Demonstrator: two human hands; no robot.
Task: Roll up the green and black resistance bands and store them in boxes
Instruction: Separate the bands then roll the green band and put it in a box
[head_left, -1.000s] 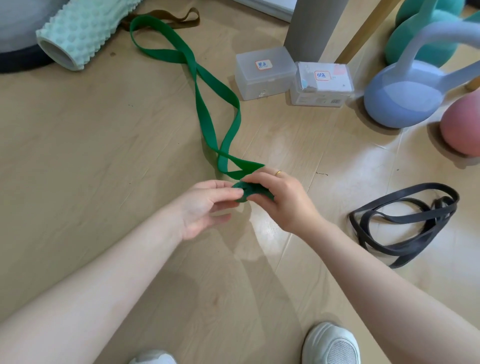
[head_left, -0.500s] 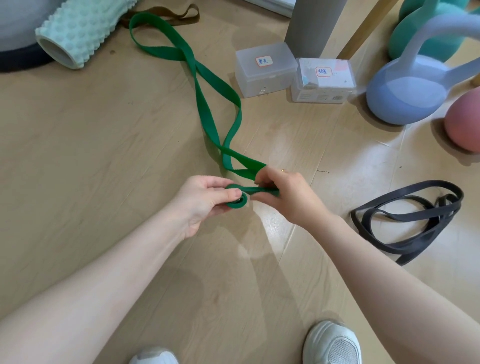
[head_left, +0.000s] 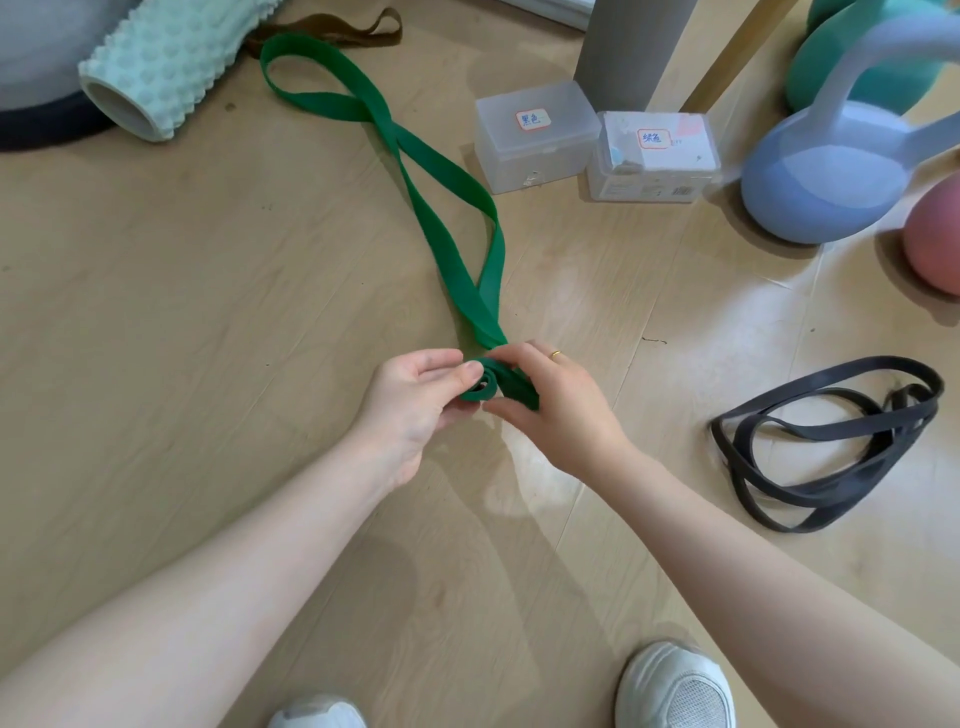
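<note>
A long green resistance band (head_left: 415, 171) lies stretched over the wooden floor, its near end wound into a small coil between both hands. My left hand (head_left: 415, 410) pinches the coil from the left with thumb and fingers. My right hand (head_left: 558, 405) grips the coil and the strap from the right. A black resistance band (head_left: 826, 441) lies in loose loops on the floor at the right, untouched. Two translucent lidded boxes with labels, one (head_left: 535, 135) and the other (head_left: 654, 156), stand at the back, both closed.
A mint studded foam roller (head_left: 166, 62) lies at the back left beside a brown strap (head_left: 332, 26). Kettlebells, lilac (head_left: 831, 166), teal and pink, stand at the back right near a grey post (head_left: 634, 52). My white shoes (head_left: 675, 686) are at the bottom.
The coil at the band's near end has grown by a turn or so, and the loose green length on the floor has shortened a little. Both hands have stayed in place.
</note>
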